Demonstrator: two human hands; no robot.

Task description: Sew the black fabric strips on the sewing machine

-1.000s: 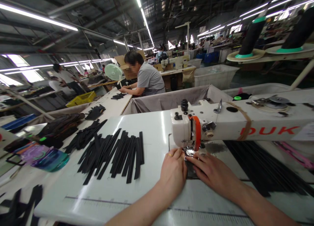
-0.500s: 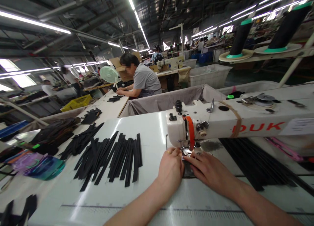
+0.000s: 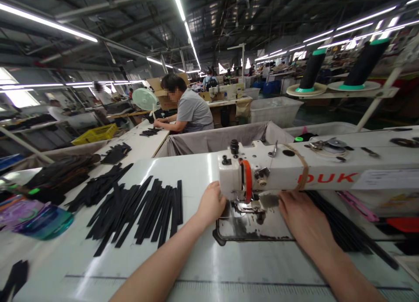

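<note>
Taking the shiny metal presser foot (image 3: pixel 247 209) of the white, red-lettered sewing machine (image 3: pixel 284 169) as the clock's centre, the bare left hand (image 3: pixel 211 204) lies at nine o'clock, close against the machine's head. Its fingers curl, their tips partly hidden, so I cannot tell whether they grasp anything. The bare right hand (image 3: pixel 304 212) is at three o'clock, bent over the near side of the machine's arm; its fingertips are tucked out of sight, and its grip cannot be told either.

The fanned bundle of long, flat black strips (image 3: pixel 343 232) begins right beside the right hand and spreads from it toward four o'clock, partly beneath the machine's arm. A second group of narrow, flat black strips (image 3: pixel 149 214) lies well apart from the left hand, at about eight o'clock, on the glossy, pale table (image 3: pixel 235 267) (a ruler scale runs along its near edge). Between the hands, the dark-stained metal plate (image 3: pixel 252 230) shows.
</note>
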